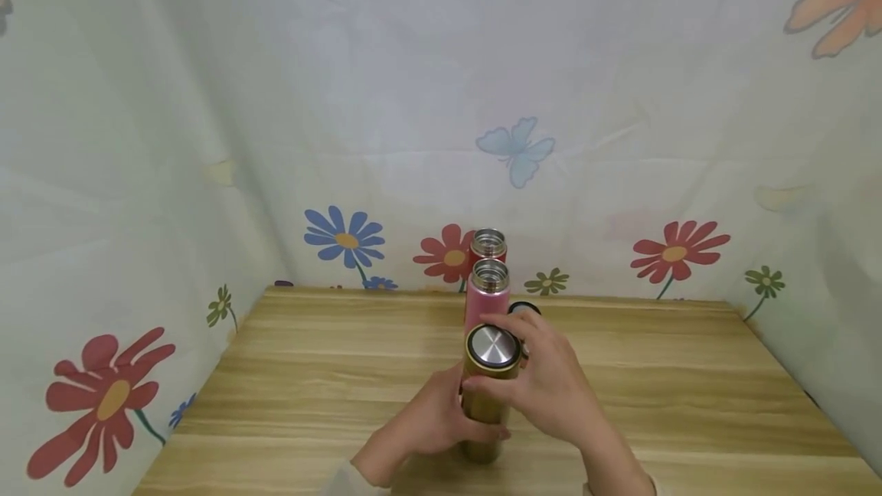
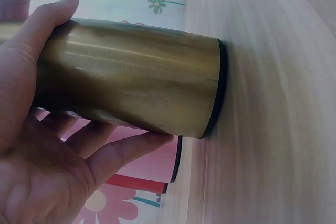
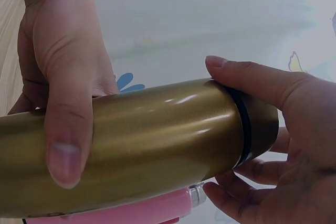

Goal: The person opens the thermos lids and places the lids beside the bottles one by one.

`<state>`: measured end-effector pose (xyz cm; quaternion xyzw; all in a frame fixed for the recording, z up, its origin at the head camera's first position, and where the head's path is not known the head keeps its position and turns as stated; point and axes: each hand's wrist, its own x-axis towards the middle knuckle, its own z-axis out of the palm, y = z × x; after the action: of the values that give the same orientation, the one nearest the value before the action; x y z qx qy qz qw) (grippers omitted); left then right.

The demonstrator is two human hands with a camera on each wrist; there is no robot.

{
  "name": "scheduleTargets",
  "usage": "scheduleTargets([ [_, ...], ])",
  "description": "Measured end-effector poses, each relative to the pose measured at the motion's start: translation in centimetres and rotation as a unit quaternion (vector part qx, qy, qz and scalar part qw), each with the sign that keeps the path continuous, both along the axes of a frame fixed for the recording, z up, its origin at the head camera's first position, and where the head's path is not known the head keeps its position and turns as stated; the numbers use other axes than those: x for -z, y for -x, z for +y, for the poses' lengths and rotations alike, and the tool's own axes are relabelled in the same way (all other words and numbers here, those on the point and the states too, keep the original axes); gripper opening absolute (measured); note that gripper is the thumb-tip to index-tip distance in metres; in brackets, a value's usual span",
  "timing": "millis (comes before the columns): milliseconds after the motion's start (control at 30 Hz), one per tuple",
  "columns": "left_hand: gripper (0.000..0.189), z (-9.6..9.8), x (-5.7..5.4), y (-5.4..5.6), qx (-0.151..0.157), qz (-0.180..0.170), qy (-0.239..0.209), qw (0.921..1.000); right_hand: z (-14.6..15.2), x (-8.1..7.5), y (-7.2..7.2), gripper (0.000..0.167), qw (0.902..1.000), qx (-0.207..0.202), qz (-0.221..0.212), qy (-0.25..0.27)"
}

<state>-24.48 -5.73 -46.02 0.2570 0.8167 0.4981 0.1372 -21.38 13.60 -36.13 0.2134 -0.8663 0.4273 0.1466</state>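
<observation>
One gold bottle (image 2: 136, 77), glossy, silver-topped cap (image 1: 494, 346), black base (image 2: 221, 87)

Tabletop (image 1: 331, 389): wood-grained
Gold flask (image 1: 486, 407): upright, lidded, toward 6 o'clock
Pink flask (image 1: 486, 309): uncapped, gold's 12 o'clock
Red flask (image 1: 489, 243): uncapped, behind pink
Black-rimmed object (image 1: 525, 307): partly hidden, gold's 1 o'clock

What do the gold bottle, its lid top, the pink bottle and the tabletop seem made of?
Gold bottle: probably metal, satin-coated, given its soft highlights.
Lid top: likely brushed steel, from its radiating silvery sheen.
Pink bottle: perhaps painted metal; its bare neck shines silvery.
Tabletop: wood or wood-look laminate; streaked grain shows, but I can't tell which.
</observation>
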Motion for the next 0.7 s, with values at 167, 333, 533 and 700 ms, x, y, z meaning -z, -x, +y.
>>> scheduleTargets([
  [167,0.074,0.0,0.1,0.1,-0.003,-0.009,0.007,0.9999,0.5,0.2,0.3,0.071,0.9979,-0.047,-0.030,0.032],
  [333,0.068,-0.1,0.3,0.1,-0.003,-0.005,0.006,1.0000,1.0,0.5,0.7,0.071,0.9923,-0.095,-0.053,0.059],
  [533,0.065,-0.2,0.5,0.2,-0.012,-0.003,0.007,0.9999,1.4,1.0,1.2,0.074,0.9868,-0.132,-0.065,0.067],
  [700,0.063,-0.1,0.6,0.2,-0.011,0.004,0.004,0.9999,1.5,0.9,1.1,0.076,0.9896,-0.130,-0.037,0.050],
])
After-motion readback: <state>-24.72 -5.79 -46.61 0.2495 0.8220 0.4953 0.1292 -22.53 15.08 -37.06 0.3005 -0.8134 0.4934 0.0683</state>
